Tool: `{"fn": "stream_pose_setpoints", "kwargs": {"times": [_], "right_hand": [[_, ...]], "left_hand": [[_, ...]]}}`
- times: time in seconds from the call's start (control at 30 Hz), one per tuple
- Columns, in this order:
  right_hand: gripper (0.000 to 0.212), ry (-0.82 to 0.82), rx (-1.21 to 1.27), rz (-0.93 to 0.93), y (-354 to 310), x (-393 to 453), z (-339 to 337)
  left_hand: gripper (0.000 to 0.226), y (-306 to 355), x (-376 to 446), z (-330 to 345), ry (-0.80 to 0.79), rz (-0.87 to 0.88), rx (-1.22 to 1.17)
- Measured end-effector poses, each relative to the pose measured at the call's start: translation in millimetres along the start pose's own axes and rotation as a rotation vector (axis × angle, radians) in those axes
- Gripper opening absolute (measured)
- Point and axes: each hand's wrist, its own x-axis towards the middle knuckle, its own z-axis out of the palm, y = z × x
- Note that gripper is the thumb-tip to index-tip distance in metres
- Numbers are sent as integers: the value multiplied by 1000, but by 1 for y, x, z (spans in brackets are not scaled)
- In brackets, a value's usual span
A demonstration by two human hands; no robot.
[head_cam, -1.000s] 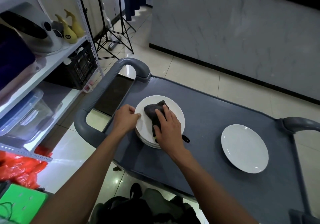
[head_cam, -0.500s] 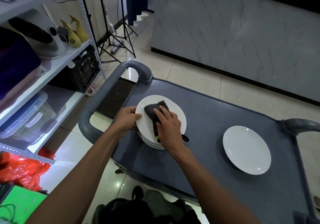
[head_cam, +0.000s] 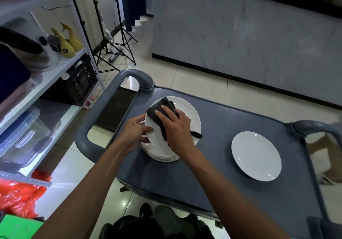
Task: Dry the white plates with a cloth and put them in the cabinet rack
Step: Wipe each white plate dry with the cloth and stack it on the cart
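Observation:
A stack of white plates sits on the left of a grey cart top. The top plate is raised at its left edge and tilted. My left hand grips that left rim, thumb on the upper face. My right hand presses a dark grey cloth flat against the plate's face, fingers straight over the cloth. The cloth's loop hangs out past my wrist. A single white plate lies flat on the right of the cart.
A white metal shelf unit stands at the left with an appliance, yellow bottles, a black crate and clear boxes. The cart's grey handles rise at both ends. Tripod legs and a marble counter lie beyond.
My left hand has lifted the top plate's left edge off the stack, tilting it. My right hand has slid the cloth up and left across the plate.

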Motion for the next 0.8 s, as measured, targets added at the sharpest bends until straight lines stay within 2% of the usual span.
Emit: {"fn": "stream_pose_setpoints", "kwargs": {"times": [0.27,0.4,0.67,0.8], "right_hand": [[65,75,-131,120,38,14,-28],[58,104,-154,206,67,8,-51],[51,83,-216,304,109,-20,-89],[52,55,-234,369,131,-40,-105]], "left_hand": [[48,4,9,34,-6,40,-3],[48,1,13,55,33,38,-30],[41,-2,15,108,50,42,-98],[46,0,18,134,56,41,-124]]}}
